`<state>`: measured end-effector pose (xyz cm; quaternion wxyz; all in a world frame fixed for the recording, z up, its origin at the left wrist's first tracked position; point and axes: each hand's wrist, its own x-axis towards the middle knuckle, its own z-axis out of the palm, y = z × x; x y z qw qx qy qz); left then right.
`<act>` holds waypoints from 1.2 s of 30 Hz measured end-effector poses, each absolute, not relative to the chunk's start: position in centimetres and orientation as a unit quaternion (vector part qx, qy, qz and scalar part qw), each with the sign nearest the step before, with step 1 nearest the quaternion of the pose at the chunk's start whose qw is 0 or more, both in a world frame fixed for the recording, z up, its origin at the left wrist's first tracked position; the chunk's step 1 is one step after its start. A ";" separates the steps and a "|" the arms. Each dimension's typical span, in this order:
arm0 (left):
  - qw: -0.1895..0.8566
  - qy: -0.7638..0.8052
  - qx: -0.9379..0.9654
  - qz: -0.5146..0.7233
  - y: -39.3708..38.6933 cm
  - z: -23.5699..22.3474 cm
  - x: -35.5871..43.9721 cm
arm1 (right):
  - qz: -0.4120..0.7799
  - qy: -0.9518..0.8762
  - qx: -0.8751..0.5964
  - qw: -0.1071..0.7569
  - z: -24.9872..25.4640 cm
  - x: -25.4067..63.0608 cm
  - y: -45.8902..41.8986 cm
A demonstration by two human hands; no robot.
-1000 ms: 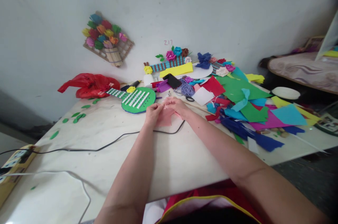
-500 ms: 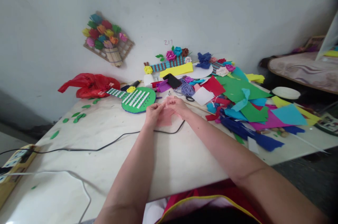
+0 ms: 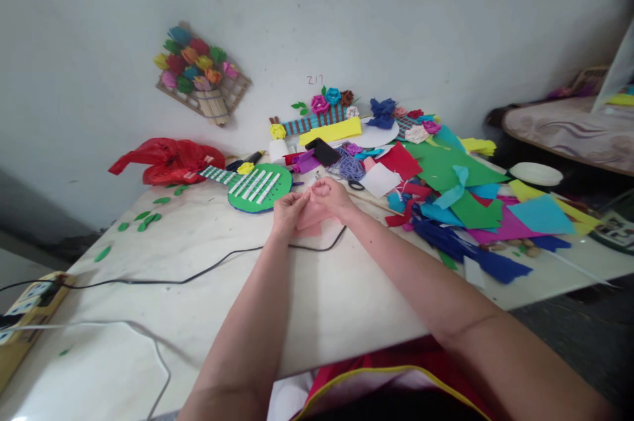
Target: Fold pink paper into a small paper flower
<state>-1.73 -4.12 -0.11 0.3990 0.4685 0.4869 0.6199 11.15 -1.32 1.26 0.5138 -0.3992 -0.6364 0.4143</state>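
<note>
White table [image 3: 347, 302] against a pale wall [image 3: 277, 24]; both hands meet above it, left hand [image 3: 288, 211] and right hand [image 3: 333, 197] pinching pink paper [image 3: 313, 215] between them. Green paper guitar [image 3: 261, 188] lies just beside the left hand; scissors [image 3: 355, 185], beyond the right.

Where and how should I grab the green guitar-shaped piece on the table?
Best pinched, I'd say, by the near right rim of the round body of the green guitar-shaped piece, coming from the near side. It lies face up with that rim exposed, while the white strips cover the middle, the yellow flower sits by the neck, and the neck's far end meets the red bag.
</note>
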 end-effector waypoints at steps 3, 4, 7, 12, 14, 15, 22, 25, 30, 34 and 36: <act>0.387 0.493 0.480 0.614 -3.9 -0.4 -2.0 | 0.379 -0.642 -0.408 0.528 1.5 11.5 -1.1; 0.382 0.494 0.484 0.613 -3.8 -0.5 -2.1 | 0.378 -0.641 -0.405 0.531 1.4 11.7 -0.8; 0.374 0.486 0.494 0.617 -3.8 -0.4 -2.1 | 0.397 -0.634 -0.391 0.536 1.1 12.1 0.0; 0.378 0.474 0.508 0.612 -3.8 -0.3 -1.9 | 0.429 -0.616 -0.392 0.533 0.9 12.6 0.7; 0.398 0.475 0.510 0.597 -3.8 -0.4 -1.9 | 0.424 -0.610 -0.399 0.538 1.0 12.7 0.8; 0.409 0.477 0.510 0.588 -3.8 -0.5 -1.9 | 0.420 -0.607 -0.403 0.541 1.0 12.8 0.9; 0.388 0.486 0.520 0.584 -3.6 -0.7 -2.1 | 0.483 -0.574 -0.380 0.541 0.6 12.9 1.4; 0.370 0.475 0.527 0.599 -3.4 -0.9 -2.3 | 0.547 -0.555 -0.357 0.515 0.9 13.1 1.1; 0.363 0.464 0.524 0.615 -3.3 -1.0 -2.2 | 0.615 -0.515 -0.352 0.482 1.8 13.1 0.0; 0.367 0.459 0.530 0.612 -3.5 -0.8 -1.8 | 0.593 -0.523 -0.381 0.479 1.9 12.8 -0.4; 0.361 0.462 0.535 0.608 -3.7 -0.6 -1.6 | 0.583 -0.537 -0.394 0.465 1.7 12.7 -0.4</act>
